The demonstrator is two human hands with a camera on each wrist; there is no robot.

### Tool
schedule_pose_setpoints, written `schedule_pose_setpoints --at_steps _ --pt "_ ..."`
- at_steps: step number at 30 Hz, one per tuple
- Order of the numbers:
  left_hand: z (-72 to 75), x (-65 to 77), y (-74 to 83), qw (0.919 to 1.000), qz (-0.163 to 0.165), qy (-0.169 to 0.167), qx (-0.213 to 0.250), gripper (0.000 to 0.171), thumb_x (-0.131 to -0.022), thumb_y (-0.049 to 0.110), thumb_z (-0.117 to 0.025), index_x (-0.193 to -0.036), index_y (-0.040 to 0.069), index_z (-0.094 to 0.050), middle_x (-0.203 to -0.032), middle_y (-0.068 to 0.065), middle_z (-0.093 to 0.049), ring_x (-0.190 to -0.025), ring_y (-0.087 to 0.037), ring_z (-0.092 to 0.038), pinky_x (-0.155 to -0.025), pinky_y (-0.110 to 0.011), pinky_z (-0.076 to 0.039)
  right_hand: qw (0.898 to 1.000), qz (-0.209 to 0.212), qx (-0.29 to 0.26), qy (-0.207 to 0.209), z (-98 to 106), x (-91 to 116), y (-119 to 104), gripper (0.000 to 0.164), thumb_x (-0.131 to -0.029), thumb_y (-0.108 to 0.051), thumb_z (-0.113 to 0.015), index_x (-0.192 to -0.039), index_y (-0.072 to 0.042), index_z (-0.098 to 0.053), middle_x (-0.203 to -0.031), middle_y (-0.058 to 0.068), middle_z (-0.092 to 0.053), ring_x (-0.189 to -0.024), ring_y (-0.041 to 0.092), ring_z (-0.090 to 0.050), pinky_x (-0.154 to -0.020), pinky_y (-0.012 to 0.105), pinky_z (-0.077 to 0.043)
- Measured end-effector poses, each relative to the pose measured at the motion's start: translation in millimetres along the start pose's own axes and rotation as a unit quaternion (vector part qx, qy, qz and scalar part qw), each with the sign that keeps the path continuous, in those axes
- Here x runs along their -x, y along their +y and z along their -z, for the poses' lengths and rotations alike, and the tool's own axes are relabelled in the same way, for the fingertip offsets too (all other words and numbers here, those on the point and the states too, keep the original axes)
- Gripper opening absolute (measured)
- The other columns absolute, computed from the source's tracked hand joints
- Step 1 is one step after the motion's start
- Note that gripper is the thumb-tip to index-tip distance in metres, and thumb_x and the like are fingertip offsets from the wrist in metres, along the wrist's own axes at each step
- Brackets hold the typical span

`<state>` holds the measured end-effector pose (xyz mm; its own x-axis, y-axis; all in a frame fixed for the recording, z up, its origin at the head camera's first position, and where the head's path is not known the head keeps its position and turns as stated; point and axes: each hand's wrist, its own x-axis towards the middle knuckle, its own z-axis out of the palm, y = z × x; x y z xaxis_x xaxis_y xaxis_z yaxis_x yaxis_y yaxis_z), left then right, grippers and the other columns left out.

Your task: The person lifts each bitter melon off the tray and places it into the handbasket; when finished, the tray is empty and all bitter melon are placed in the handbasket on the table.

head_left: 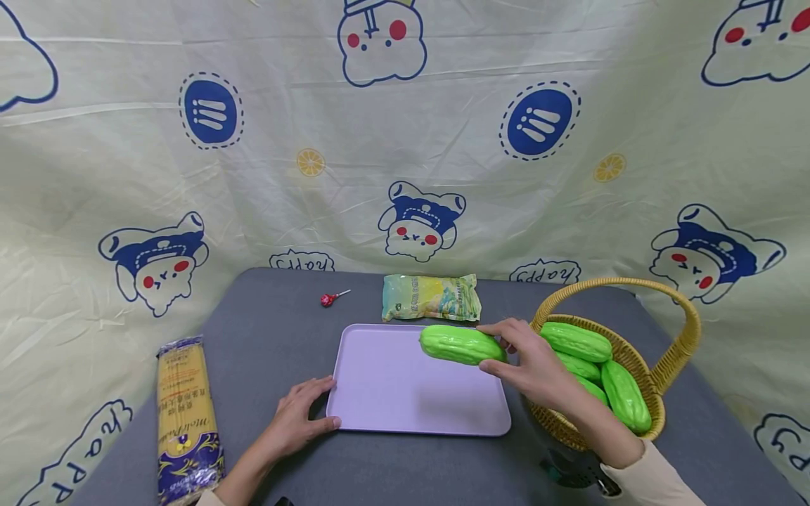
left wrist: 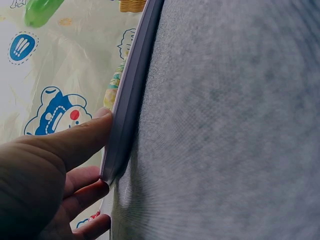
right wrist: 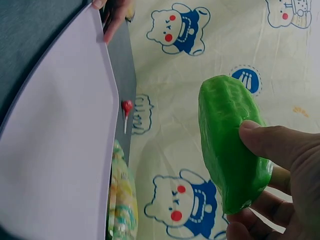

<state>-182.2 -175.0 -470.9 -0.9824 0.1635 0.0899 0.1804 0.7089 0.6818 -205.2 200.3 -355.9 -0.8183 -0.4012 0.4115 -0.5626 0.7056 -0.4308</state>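
Over the right part of the lilac tray [head_left: 411, 393], my right hand [head_left: 538, 362] grips a plump, glossy green cucumber [head_left: 462, 344] by one end. In the right wrist view the thumb lies on the near face of the cucumber [right wrist: 230, 140], with fingers behind and below it. My left hand [head_left: 297, 418] rests at the tray's left edge, fingers spread and fingertips touching the rim. The left wrist view shows its thumb against the tray's side [left wrist: 127, 110]. Several more green cucumbers [head_left: 626, 397] lie in a wicker basket [head_left: 560, 425] beside my right forearm.
Behind the tray lies a green-yellow soft packet [head_left: 432, 298], with a red lollipop [head_left: 329, 300] to its left. A long yellow-and-blue noodle pack [head_left: 188, 422] lies at the far left. The basket's tall handle [head_left: 680, 351] arches up on the right. A printed curtain [head_left: 266, 204] hangs behind the table.
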Motion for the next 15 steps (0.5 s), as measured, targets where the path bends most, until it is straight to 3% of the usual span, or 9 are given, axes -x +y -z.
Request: schedule_pose_setpoints --at_steps 9,15 --pt "-0.9 -0.5 -1.5 1.0 0.0 0.001 0.001 0.065 -0.073 0.032 -0.079 -0.13 0.011 -0.056 -0.139 -0.007 -0.054 -0.134 -0.035 -0.039 -0.1 -0.057 -0.027 0.998 0.0 0.043 0.04 20 30 19 0.047 -0.076 -0.018 -0.078 -0.12 -0.012 -0.062 -0.097 -0.005 -0.059 -0.083 0.001 -0.043 -0.068 0.025 -0.045" --pt "-0.6 -0.5 -2.2 1.0 -0.003 0.0 0.004 0.066 -0.073 0.032 -0.079 -0.13 0.01 -0.056 -0.139 -0.007 -0.053 -0.134 -0.035 -0.038 -0.101 -0.059 -0.026 0.997 -0.027 0.055 0.054 30 49 30 0.047 -0.075 -0.019 -0.079 -0.118 -0.013 -0.062 -0.106 0.001 -0.061 -0.086 -0.001 -0.04 -0.066 0.021 -0.044"
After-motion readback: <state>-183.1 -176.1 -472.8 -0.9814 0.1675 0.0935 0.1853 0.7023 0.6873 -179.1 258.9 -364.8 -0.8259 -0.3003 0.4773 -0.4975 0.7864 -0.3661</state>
